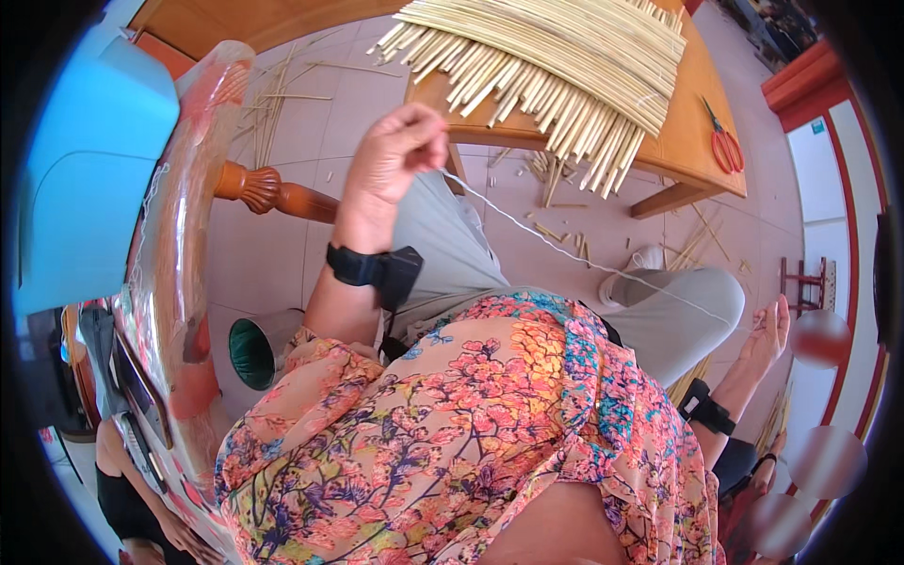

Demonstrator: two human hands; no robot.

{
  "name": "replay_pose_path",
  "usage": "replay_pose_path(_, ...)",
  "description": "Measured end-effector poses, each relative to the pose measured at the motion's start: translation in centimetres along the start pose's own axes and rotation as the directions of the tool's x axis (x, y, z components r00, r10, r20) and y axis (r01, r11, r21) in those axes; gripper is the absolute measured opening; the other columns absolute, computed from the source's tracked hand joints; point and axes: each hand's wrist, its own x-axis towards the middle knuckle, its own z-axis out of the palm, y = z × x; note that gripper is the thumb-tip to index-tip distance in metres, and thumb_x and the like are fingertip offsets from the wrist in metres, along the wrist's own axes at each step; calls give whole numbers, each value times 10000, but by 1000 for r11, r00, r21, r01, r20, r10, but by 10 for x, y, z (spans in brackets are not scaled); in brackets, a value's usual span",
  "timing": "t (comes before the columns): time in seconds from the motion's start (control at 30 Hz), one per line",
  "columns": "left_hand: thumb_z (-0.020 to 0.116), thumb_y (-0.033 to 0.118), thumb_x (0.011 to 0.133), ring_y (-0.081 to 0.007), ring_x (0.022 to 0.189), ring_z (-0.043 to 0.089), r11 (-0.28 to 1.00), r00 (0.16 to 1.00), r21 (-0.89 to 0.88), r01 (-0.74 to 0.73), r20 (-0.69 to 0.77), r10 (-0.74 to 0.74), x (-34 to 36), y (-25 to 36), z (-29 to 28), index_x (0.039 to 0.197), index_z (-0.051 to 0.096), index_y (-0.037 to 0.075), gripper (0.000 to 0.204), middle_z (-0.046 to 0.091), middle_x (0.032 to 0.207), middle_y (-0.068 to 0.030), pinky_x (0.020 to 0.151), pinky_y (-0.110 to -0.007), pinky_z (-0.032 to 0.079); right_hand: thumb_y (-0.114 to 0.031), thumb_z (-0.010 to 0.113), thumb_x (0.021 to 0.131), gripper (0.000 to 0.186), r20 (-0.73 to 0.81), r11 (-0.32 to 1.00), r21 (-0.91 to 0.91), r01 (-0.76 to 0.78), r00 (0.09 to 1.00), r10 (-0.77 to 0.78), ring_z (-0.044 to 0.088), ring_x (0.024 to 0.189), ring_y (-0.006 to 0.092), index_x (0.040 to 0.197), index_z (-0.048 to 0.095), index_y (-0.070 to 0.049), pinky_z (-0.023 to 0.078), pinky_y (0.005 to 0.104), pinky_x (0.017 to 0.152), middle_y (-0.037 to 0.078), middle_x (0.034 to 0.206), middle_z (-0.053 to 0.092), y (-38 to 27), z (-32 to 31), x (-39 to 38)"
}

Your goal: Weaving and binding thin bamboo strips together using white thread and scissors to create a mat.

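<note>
My left hand (395, 155) is raised in front of me, fingers pinched on one end of a thin white string (546, 235). The string runs taut down to the right, across my grey-trousered knees, to my right hand (767, 334), which holds its other end low at my right side. Both wrists wear black straps. Just beyond my left hand, a mat of pale bamboo strips (556, 61) lies on a wooden table (697, 141), its cut ends hanging over the near edge.
Red-handled scissors (725, 146) lie on the table's right part. Loose strip offcuts (556, 231) litter the tiled floor. A glossy wooden chair arm (179, 245) curves at left beside a green bin (250, 353). Another person (132, 499) sits at lower left.
</note>
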Motion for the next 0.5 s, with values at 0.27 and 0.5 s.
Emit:
replay_pose_path(0.27, 592, 147, 811, -92, 485, 478, 993, 949, 49, 111, 292, -120, -2, 1, 70, 770, 558, 34, 125, 517, 577, -21, 436, -192, 385, -30, 588, 752, 415, 474, 721, -676, 151, 839, 268, 560, 698, 119, 1158, 501, -41, 446, 228, 645, 72, 907, 578, -31, 125, -45)
replay_pose_path(0.5, 603, 141, 800, -56, 452, 488, 978, 867, 80, 193, 452, -208, -5, -13, 110, 772, 571, 29, 119, 542, 573, -8, 391, -153, 328, -59, 608, 753, 458, 806, 834, -338, 437, 592, 16, 562, 677, 150, 1192, 489, -111, 451, 260, 615, 89, 930, 583, -76, 239, -96)
